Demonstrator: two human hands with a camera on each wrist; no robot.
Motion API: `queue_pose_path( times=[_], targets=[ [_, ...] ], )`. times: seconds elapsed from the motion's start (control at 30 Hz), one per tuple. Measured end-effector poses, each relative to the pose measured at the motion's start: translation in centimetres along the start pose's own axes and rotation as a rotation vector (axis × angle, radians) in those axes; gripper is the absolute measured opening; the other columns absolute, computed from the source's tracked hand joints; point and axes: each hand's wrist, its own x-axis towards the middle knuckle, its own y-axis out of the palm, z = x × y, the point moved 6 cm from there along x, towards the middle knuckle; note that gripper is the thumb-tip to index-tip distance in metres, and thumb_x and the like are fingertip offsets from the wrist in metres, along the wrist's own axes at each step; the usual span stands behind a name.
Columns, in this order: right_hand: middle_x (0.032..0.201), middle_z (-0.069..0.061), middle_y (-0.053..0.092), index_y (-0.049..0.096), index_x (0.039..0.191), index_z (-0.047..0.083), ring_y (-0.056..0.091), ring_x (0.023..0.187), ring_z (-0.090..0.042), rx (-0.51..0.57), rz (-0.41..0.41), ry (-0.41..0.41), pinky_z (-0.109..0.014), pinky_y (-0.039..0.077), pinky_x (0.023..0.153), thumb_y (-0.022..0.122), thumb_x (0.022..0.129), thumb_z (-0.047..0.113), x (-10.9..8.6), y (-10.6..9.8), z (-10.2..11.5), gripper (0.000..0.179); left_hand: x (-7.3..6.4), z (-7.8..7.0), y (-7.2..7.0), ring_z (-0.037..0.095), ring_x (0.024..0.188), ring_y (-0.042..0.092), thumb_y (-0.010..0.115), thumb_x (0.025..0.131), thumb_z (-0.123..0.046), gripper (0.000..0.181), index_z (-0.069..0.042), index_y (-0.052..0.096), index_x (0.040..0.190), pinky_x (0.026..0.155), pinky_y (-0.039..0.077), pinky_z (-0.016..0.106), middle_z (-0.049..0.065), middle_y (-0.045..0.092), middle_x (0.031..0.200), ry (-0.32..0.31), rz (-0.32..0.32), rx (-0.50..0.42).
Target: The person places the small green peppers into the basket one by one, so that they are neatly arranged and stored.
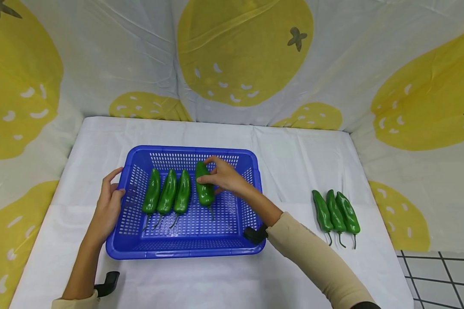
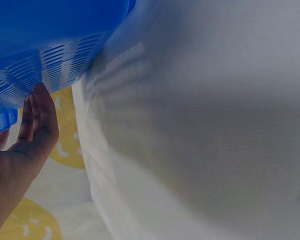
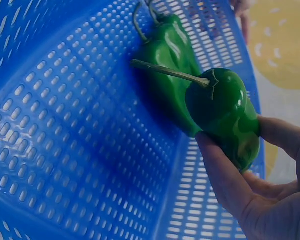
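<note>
My right hand (image 1: 225,175) pinches a green pepper (image 1: 206,195) over the right half of the blue basket (image 1: 185,253). In the right wrist view the held pepper (image 3: 225,112) points its stem at the camera, thumb and fingers around its body. Three more peppers lie side by side in the basket's left half, among them a pepper (image 1: 183,193) nearest the held one. My left hand (image 1: 109,206) holds the basket's left rim. The left wrist view has its fingers (image 2: 37,110) against the outside of the slotted wall.
Three green peppers (image 1: 335,214) lie close together on the white cloth (image 1: 286,171), right of the basket. Behind the table and at its sides hangs a curtain (image 1: 243,51) with large yellow fruit prints. Floor tiles (image 1: 441,274) show at lower right.
</note>
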Motion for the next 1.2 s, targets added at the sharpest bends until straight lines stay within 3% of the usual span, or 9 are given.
queue_pose_path(
  times=[0.13,0.4,0.6,0.77,0.9,1.2],
  targets=[
    [0.102,-0.021,0.059,0.043,0.141,0.005,0.068,0.083,-0.032,0.014,0.004,0.021,-0.039,0.058,0.063,0.075,0.087,0.01,0.4,0.3,-0.4,0.064,0.0,0.0,0.0,0.04,0.104,0.058,0.024,0.105,-0.016,0.056,-0.024,0.013,0.159,0.074,0.051,0.037,0.027,0.051,0.128,0.0,0.002,-0.003],
    [0.111,-0.023,0.058,0.043,0.14,0.004,0.068,0.09,-0.034,-0.027,-0.021,0.071,-0.038,0.058,0.063,0.075,0.086,0.01,1.6,1.2,-1.3,0.064,-0.1,-0.1,0.0,0.043,0.105,0.057,0.024,0.104,-0.016,0.056,-0.022,0.013,0.159,0.077,0.052,0.051,0.029,0.049,0.128,0.001,-0.002,-0.003],
    [0.122,-0.025,0.056,0.045,0.139,0.004,0.067,0.093,-0.035,-0.137,-0.049,0.079,-0.038,0.058,0.061,0.076,0.085,0.012,2.3,2.0,-1.8,0.062,-0.1,-0.2,0.0,0.041,0.105,0.057,0.024,0.104,-0.016,0.056,-0.023,0.013,0.159,0.074,0.051,0.041,0.028,0.05,0.127,0.009,-0.003,-0.002],
    [0.122,-0.025,0.057,0.044,0.139,0.004,0.068,0.09,-0.034,-0.224,-0.07,0.078,-0.037,0.058,0.06,0.078,0.083,0.011,2.8,2.4,-1.9,0.065,-0.1,-0.2,0.0,0.043,0.105,0.058,0.024,0.104,-0.015,0.056,-0.022,0.013,0.159,0.075,0.052,0.046,0.029,0.05,0.128,0.006,-0.002,-0.006],
    [0.121,-0.026,0.057,0.043,0.138,0.002,0.068,0.089,-0.034,-0.24,-0.052,0.08,-0.037,0.058,0.061,0.076,0.084,0.01,2.8,3.0,-1.9,0.064,-0.1,-0.1,0.0,0.043,0.106,0.057,0.023,0.104,-0.016,0.056,-0.022,0.013,0.159,0.076,0.051,0.048,0.029,0.049,0.128,0.005,-0.002,-0.007],
    [0.116,-0.026,0.056,0.041,0.136,0.0,0.068,0.084,-0.033,-0.216,-0.051,0.087,-0.039,0.058,0.06,0.074,0.086,0.009,2.9,3.7,-1.8,0.06,-0.1,-0.2,0.1,0.04,0.105,0.057,0.024,0.105,-0.016,0.056,-0.024,0.013,0.159,0.074,0.051,0.037,0.027,0.05,0.127,0.014,-0.002,-0.007]
  ],
)
